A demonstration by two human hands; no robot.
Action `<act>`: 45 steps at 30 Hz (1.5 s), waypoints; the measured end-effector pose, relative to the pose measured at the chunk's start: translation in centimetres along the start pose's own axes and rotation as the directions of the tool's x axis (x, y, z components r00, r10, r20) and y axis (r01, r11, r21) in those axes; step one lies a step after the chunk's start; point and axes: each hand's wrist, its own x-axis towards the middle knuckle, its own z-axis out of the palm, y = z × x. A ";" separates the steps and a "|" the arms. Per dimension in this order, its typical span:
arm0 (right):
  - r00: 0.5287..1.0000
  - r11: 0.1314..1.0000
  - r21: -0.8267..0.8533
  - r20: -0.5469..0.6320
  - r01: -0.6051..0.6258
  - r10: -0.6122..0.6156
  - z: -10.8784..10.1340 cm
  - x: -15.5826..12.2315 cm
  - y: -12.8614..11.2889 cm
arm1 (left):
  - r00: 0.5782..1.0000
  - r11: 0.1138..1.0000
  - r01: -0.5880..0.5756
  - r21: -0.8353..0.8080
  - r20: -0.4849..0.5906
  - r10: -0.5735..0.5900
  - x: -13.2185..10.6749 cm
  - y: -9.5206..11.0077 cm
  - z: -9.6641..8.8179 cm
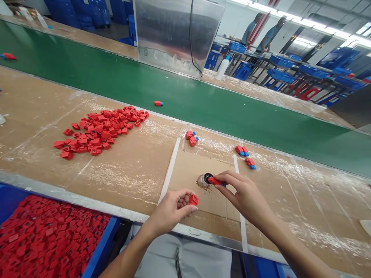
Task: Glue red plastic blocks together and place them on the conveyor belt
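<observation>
My left hand (174, 208) grips a small hollow red plastic piece (193, 199) between thumb and fingers. In my right hand (243, 189) is a red plastic piece with a blue end (215, 180), pinched between thumb and fingertips. Its red end meets the black round top of a small clear jar (202, 181); whether it dips inside is hidden. Brownish specks lie around the jar on a flat cardboard sheet (185, 173). Beyond my hands, a few red-and-blue pieces (192, 141) rest on the table, with others (242, 150) farther right.
A heap of red pieces (101, 129) covers part of the table at left. Below it stands a blue bin (100, 247) full of red pieces. Behind runs a green conveyor belt (116, 83) carrying a red-and-blue piece (158, 103). Two people (268, 36) stand far back.
</observation>
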 end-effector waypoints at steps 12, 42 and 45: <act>1.000 0.998 -0.062 -0.003 0.016 -0.017 0.0 0.2 -0.5 | 1.000 1.000 0.008 -0.015 0.004 -0.008 -0.1 0.1 -0.1; 0.964 1.000 -0.014 -0.264 -0.019 0.015 -1.0 0.3 -1.7 | 1.000 0.996 0.002 -0.085 -0.019 -0.004 -0.1 -0.1 0.1; 0.978 0.996 0.082 -0.201 -0.037 0.053 -0.1 -0.6 -2.4 | 1.000 0.996 0.007 -0.089 -0.021 -0.009 -0.1 -0.1 0.1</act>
